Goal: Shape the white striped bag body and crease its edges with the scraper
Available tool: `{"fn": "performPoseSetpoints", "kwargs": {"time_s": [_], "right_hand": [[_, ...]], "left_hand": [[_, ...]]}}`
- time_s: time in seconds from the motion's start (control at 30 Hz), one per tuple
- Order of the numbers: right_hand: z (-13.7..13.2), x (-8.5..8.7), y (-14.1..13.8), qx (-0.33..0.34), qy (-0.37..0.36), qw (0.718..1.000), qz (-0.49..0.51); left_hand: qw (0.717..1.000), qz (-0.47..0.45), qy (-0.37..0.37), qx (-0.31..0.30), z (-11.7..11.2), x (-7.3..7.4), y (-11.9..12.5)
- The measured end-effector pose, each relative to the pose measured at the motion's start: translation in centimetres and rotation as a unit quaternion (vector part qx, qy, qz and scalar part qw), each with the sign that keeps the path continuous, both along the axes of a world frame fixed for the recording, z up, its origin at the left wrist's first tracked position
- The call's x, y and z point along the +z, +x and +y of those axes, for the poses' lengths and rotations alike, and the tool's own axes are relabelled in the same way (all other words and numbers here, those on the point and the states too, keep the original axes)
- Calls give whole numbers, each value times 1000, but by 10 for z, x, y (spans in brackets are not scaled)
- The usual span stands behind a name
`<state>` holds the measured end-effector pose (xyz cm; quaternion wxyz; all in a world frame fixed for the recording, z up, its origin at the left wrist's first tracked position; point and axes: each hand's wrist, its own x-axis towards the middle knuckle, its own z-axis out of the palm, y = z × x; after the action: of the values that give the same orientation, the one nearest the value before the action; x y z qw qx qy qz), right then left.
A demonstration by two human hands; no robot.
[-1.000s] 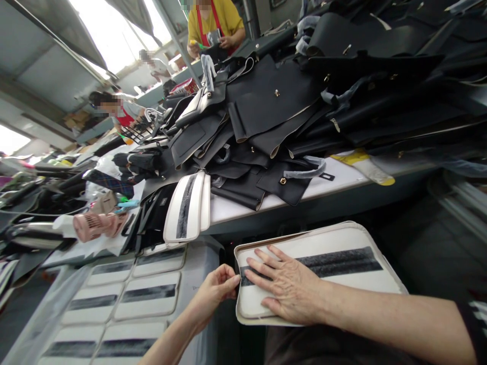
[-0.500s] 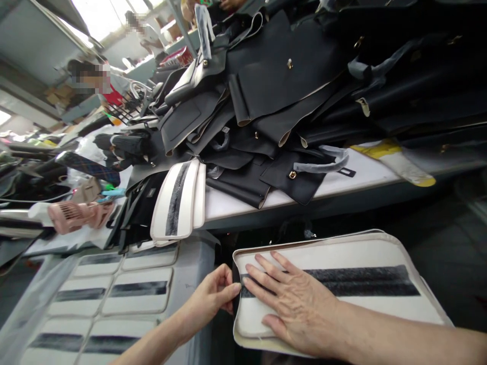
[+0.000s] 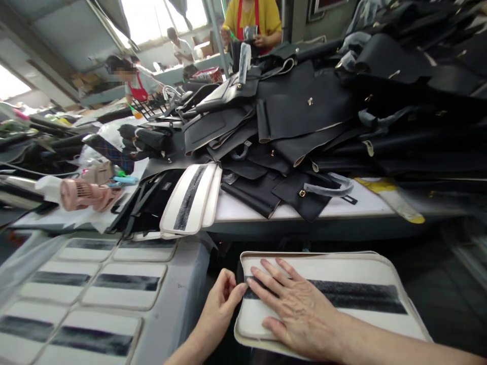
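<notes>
A white panel with a rounded rim and a black band along its middle [image 3: 353,274] lies before me at the lower right. My right hand [image 3: 291,301] rests flat on its left part, fingers spread over the black band. At the panel's left end, my left hand [image 3: 224,294] is closed in a pinch, thumb tip against the edge. Some dark material shows at that edge, but what sits between those fingers is hidden. Beneath the panel it is too dark to make out the support.
More banded white panels [image 3: 125,284] lie in rows on a grey surface at left. A panel stack [image 3: 192,197] leans at the table edge. Black bag pieces [image 3: 300,101] heap across the table. A pink fan [image 3: 78,195] and yellow-white glove [image 3: 395,200] lie there. Several people work behind.
My view has shifted, so the table and the far people sit further right. Both hands keep their places at the panel; the left wrist looks more upright.
</notes>
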<state>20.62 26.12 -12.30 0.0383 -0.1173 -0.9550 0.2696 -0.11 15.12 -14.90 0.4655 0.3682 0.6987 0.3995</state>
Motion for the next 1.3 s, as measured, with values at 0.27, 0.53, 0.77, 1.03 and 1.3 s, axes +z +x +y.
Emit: {"fn": "performPoseSetpoints", "kwargs": {"time_s": [0.27,0.53,0.77,1.03,1.3], "right_hand": [[-7,10,3,10,27,998,-49],[-7,13,2,1,32,999,-40],[-1,21,1,4,-44,998,-52],[10,35,5,-8,-152,988,-16],[6,34,12,-78,-180,976,97]], "left_hand": [[986,-122,71,94,-10,-5,15],[970,-217,74,77,-16,-21,9],[995,-43,89,27,-12,-15,-3],[828,425,293,-218,13,15,-22],[678,535,382,-331,38,41,-20]]}}
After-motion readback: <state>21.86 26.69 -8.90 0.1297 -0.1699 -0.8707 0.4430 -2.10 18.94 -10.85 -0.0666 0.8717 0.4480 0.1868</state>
